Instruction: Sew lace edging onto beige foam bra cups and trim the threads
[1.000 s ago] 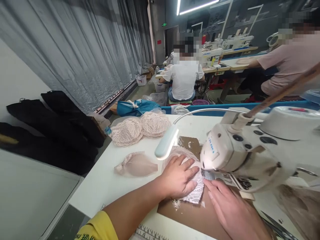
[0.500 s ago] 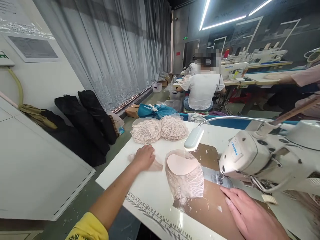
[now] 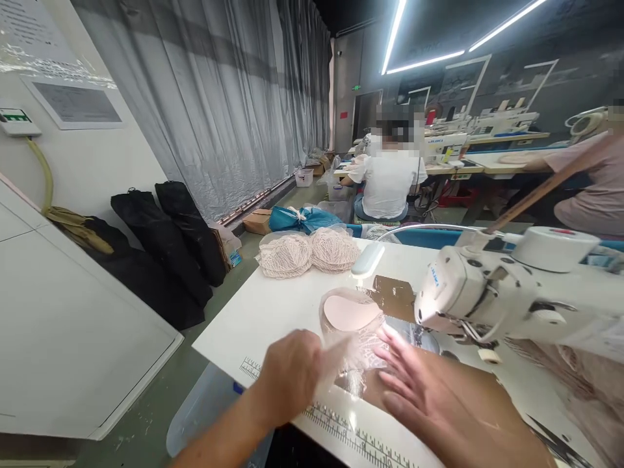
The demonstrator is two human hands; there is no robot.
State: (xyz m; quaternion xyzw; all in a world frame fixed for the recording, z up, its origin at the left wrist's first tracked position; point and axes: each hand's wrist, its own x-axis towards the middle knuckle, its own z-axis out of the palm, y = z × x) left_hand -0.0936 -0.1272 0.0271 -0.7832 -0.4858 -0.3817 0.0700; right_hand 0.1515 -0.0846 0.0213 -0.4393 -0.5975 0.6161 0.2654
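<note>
My left hand (image 3: 292,374) is closed around a sheer beige fabric piece (image 3: 336,359), which hangs slightly blurred in front of the lace. My right hand (image 3: 407,377) lies with its fingers stretched out and apart, the fingertips at the right edge of a lace piece (image 3: 365,344). On top of that lace rests a smooth pale-pink pad (image 3: 348,313). The lower part of the lace is partly hidden behind the sheer piece and my hands. To the right stands the white sewing machine (image 3: 453,286).
Two stacks of lace cups (image 3: 285,253) sit at the table's far edge beside a small lamp (image 3: 368,259). A printed ruler (image 3: 351,432) runs along the front edge. Scissors (image 3: 556,439) lie at lower right. A co-worker in a white shirt (image 3: 387,179) sits ahead.
My left hand has picked up the sheer piece from the table's left side and brought it right, towards me. My right hand has moved left to the lace. The view has shifted slightly.
</note>
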